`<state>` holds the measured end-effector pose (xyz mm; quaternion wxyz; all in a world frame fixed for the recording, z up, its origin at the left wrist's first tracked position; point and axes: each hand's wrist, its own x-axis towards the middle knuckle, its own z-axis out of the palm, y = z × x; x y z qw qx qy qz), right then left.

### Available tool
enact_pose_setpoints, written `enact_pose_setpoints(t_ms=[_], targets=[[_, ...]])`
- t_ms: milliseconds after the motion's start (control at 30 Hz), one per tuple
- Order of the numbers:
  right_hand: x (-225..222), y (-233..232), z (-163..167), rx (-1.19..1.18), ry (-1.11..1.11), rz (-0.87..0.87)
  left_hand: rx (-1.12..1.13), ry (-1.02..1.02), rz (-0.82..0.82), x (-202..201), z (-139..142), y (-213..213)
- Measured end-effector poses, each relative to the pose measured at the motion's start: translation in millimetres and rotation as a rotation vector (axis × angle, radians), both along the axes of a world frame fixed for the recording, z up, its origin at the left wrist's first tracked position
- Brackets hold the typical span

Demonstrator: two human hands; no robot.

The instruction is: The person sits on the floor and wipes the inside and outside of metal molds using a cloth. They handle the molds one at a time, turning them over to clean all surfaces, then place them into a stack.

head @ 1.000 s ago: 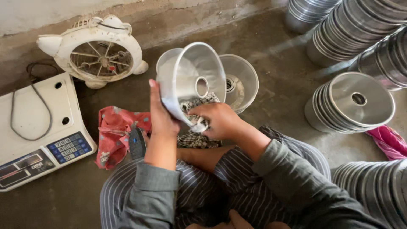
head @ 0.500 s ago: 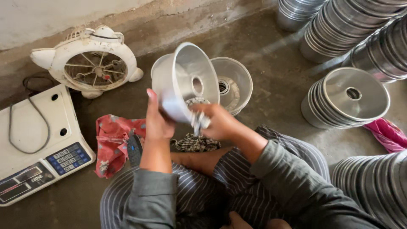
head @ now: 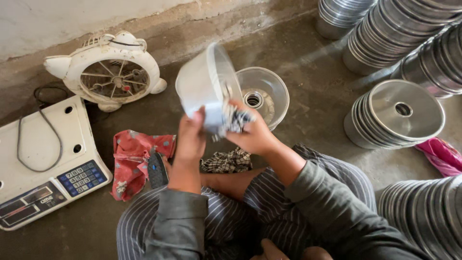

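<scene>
— What have you got in your hands?

— My left hand (head: 191, 137) is wrapped around the near rim of a metal ring pan (head: 208, 86), fingers pressed against its outer wall, so the pan is up off the floor in front of my knees. My right hand (head: 252, 135) is closed on a bunched checkered cloth (head: 235, 118) and pushes it against the pan's edge.

— Has anything changed in the last second?

— Yes. A second ago the pan's open mouth faced up at me and my right hand was down low by its rim. Now I have turned the pan so its outer side shows, and it is blurred with motion. The cloth has come up with my right hand onto the pan.

— So what does that tell you?

— I judge that the wiping has gone from the inside to the outer wall and rim; the rubbing is under way, not finished.

— And around you?

— A second pan (head: 263, 94) lies on the concrete floor (head: 308, 115) just behind the one I hold. Stacks of pans (head: 394, 113) stand to my right. A white fan (head: 113, 72) and a weighing scale (head: 43, 163) are on my left, with a red cloth (head: 134, 161) near my left knee.
</scene>
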<state>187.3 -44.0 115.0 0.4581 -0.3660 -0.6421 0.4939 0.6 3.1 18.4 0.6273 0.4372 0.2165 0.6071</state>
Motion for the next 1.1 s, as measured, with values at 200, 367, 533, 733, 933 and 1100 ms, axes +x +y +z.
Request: enact_pose_setpoints(t_ms=[200, 367, 533, 733, 933, 1100], targets=[[18.7, -6.7, 23.4, 0.101, -0.155, 0.439, -0.289, -0.344, -0.063, -1.2, 17.9, -12.6], [26.1, 20.5, 4.7, 0.399, -1.235, 0.039, -0.355, -0.305, -0.086, -3.7, 38.4, -5.4], [11.1, 15.6, -29.6, 0.633, -0.993, -0.135, -0.341, -0.298, 0.018, -2.3, 32.3, -11.8], [10.7, -14.4, -34.8, -0.092, -0.010, 0.321, -0.247, -0.345, -0.043, 0.8, 32.1, -12.5], [44.6, -13.0, -10.5, -0.057, 0.705, -0.435, -0.372, -0.301, 0.065, 19.7, 39.0, -14.9], [20.4, -3.7, 0.6, 0.448, -0.387, -0.473, -0.300, -0.300, 0.045, 26.8, 38.3, -19.1]])
